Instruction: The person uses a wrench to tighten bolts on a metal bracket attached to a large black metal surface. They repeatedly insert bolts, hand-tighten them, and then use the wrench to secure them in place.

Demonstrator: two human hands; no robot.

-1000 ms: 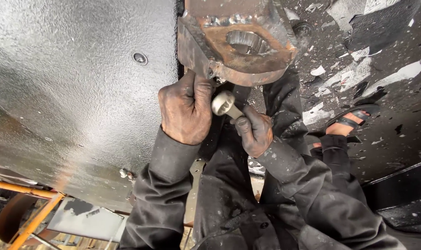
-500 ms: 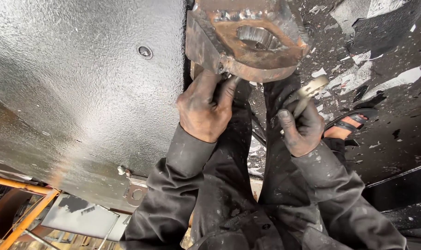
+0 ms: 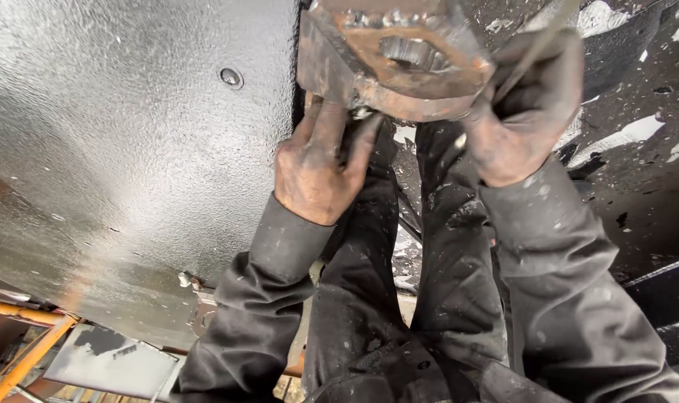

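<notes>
1. I see my left hand (image 3: 318, 170) at frame centre, its fingers reaching up under the rusty metal bracket (image 3: 399, 56) at the top centre, touching its lower edge.
2. My right hand (image 3: 520, 112) at upper right is clenched around a slim metal tool (image 3: 537, 41), pressed against the bracket's right side.
3. A textured black panel (image 3: 130, 134) fills the left.

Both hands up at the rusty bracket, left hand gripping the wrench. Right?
Not quite: the right hand grips the wrench. The left hand only has its fingers at the underside of the rusty bracket. The head view shows it.
</notes>
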